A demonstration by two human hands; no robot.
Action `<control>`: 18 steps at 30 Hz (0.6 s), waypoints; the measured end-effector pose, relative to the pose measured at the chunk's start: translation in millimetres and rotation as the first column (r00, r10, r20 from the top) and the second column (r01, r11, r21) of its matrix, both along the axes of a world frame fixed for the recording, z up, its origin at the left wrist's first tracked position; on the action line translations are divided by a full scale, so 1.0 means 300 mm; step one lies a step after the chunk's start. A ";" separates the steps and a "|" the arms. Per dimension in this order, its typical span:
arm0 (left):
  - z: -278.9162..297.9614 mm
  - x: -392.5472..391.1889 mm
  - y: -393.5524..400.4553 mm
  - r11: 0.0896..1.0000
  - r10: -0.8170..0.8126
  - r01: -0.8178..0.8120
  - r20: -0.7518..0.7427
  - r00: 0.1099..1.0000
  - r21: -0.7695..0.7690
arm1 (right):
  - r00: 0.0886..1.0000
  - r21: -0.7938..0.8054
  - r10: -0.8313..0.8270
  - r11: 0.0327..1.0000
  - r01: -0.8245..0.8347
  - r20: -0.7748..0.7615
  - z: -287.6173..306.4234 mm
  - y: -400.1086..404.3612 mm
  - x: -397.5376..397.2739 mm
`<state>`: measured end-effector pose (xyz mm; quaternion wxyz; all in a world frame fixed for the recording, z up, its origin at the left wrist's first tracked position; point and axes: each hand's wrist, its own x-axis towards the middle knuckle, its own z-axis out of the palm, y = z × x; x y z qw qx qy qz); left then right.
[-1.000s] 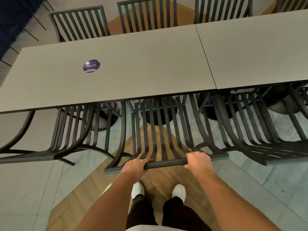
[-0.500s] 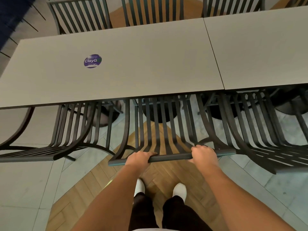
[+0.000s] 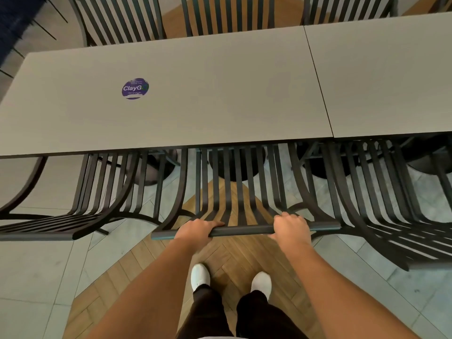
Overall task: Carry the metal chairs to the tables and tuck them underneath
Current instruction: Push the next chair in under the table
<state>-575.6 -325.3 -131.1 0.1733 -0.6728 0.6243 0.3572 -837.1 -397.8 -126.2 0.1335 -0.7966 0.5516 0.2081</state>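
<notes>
- Left hand (image 3: pixel 195 228) and right hand (image 3: pixel 291 226) stay curled around the metal chair's top rail (image 3: pixel 244 230).
- Ahead of them, the chair seat seems pushed further beneath the worktop (image 3: pixel 195 94).

The light around me is soft, even and warm, bright enough to read the purple sticker (image 3: pixel 135 88) on the table (image 3: pixel 195 99), whose matte top shows only a faint pale sheen and no hard glare. Under the table it falls dim, and the slats of the metal chair (image 3: pixel 234 187) I'm gripping lay soft dark stripes on the floor (image 3: pixel 36 277) with my forearms lit evenly. My wide lens bows the table edges and stretches the chairs at the sides, and the far corners look smeared and a little soft, while the middle stays fairly sharp.
</notes>
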 end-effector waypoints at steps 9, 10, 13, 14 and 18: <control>0.003 0.060 0.005 1.000 -0.013 0.013 0.011 1.000 0.018 | 0.999 0.053 -0.041 0.998 0.041 0.014 -0.007 0.021 0.059; 0.002 0.069 0.003 0.999 -0.027 0.026 0.015 1.000 0.018 | 0.999 0.060 -0.043 0.997 0.042 0.012 -0.008 0.022 0.065; -0.002 0.084 0.001 0.997 -0.071 0.071 0.027 0.997 0.018 | 0.999 0.095 -0.055 0.994 0.054 0.003 -0.014 0.023 0.075; -0.003 0.082 -0.001 0.997 -0.077 0.076 0.031 0.997 0.022 | 0.998 0.106 -0.060 0.993 0.059 0.001 -0.012 0.021 0.075; -0.011 0.075 -0.010 0.996 -0.079 0.079 0.018 0.997 0.044 | 0.997 0.166 -0.077 0.983 0.077 -0.009 0.004 0.005 0.076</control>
